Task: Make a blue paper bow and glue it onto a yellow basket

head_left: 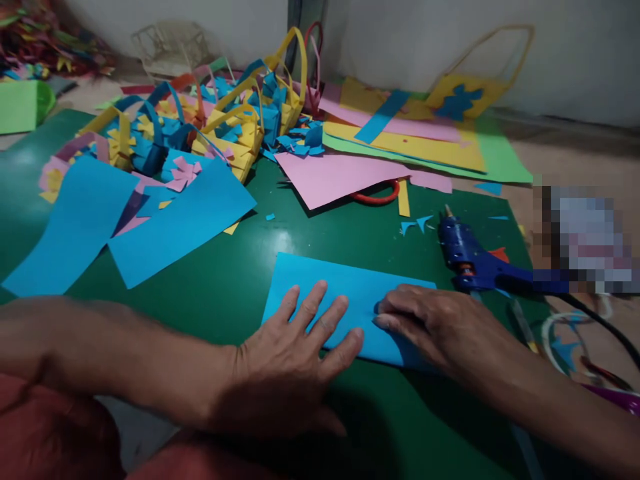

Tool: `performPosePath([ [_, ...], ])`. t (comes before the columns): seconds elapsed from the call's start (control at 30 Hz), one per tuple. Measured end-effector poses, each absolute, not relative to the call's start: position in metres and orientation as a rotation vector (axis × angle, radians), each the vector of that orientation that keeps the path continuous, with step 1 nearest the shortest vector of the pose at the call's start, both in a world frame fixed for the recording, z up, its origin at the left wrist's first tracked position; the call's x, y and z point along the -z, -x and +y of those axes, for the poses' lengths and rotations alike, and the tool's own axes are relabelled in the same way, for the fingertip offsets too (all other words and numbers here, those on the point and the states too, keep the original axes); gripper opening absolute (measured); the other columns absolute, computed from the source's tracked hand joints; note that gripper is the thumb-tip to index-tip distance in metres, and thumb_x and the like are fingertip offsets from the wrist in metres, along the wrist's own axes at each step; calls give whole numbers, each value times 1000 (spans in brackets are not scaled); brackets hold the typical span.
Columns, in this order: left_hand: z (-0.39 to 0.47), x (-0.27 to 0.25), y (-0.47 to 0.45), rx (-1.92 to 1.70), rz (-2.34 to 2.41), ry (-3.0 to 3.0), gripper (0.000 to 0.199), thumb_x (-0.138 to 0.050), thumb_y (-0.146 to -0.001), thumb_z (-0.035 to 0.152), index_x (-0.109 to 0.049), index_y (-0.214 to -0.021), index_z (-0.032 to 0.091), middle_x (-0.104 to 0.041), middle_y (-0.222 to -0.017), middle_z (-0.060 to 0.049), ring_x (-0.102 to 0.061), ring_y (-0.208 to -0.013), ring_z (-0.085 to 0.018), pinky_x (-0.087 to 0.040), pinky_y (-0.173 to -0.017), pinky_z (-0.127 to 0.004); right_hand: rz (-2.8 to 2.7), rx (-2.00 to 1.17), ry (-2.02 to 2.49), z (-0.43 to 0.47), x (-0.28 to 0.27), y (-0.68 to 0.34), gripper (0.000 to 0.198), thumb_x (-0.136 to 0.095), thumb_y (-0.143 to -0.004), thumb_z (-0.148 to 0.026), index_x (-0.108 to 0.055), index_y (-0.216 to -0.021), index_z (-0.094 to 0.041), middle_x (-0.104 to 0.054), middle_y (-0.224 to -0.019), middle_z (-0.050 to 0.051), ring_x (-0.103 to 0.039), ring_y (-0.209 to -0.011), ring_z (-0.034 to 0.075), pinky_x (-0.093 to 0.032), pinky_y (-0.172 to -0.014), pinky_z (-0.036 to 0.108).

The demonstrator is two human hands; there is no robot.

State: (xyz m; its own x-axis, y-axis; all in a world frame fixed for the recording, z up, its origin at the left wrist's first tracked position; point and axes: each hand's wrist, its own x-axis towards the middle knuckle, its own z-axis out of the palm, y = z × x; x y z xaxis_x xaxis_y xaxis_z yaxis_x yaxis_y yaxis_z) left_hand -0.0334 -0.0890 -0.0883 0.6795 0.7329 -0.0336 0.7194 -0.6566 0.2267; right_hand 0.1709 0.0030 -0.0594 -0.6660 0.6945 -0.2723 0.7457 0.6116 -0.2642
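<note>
A sheet of blue paper (357,293), which looks folded, lies on the green board in front of me. My left hand (295,353) rests flat over its left part, fingers spread. Over the right part, the thumb and fingers of my right hand (430,320) are pinched together, their tips at the paper's surface. What they hold, if anything, I cannot make out. To the right lies a blue hot glue gun (480,263), nozzle pointing away from me. Two more blue paper pieces (183,223) lie loose at the left.
Several small paper baskets (230,130) with handles and paper flowers crowd the back left. Stacked coloured sheets (415,133) lie at the back right. Red-handled scissors (377,195) sit partly under a pink sheet (335,177). A cutter (523,320) and a white cable (547,340) are at right.
</note>
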Motion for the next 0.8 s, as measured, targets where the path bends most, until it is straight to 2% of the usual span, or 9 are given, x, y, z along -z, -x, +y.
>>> performPosePath([
  [0.17,-91,86,33,-88,1216,-2678,93,-45,-75,74,-30,-140,10,-23,-148,-24,-14,-135,-47,-30,-102,-60,2663,578,-1246,3,59,-171,23,-51,-85,-29,-57,-64,-21,-59,-62,2,-54,-55,16,-32,-52,26],
  [0.27,-93,86,32,-83,1213,-2684,95,-41,-76,75,-29,-140,5,-20,-148,-26,-10,-136,-46,-30,-100,-62,2664,581,-1276,3,59,-171,20,-54,-83,-28,-58,-65,-21,-61,-64,2,-55,-56,16,-34,-53,27],
  [0.43,-95,87,32,-69,1198,-2674,96,-37,-77,76,-27,-141,7,-14,-150,-25,-5,-137,-46,-25,-98,-71,2640,603,-1290,4,60,-171,19,-54,-83,-29,-59,-67,-21,-62,-67,2,-57,-59,17,-35,-54,27],
  [0.8,-96,91,33,-38,1205,-2671,96,-40,-75,77,-27,-142,8,-11,-151,-24,1,-137,-45,-23,-99,-71,2670,569,-1293,2,60,-170,23,-50,-84,-31,-57,-64,-21,-62,-65,3,-55,-56,17,-33,-52,28],
])
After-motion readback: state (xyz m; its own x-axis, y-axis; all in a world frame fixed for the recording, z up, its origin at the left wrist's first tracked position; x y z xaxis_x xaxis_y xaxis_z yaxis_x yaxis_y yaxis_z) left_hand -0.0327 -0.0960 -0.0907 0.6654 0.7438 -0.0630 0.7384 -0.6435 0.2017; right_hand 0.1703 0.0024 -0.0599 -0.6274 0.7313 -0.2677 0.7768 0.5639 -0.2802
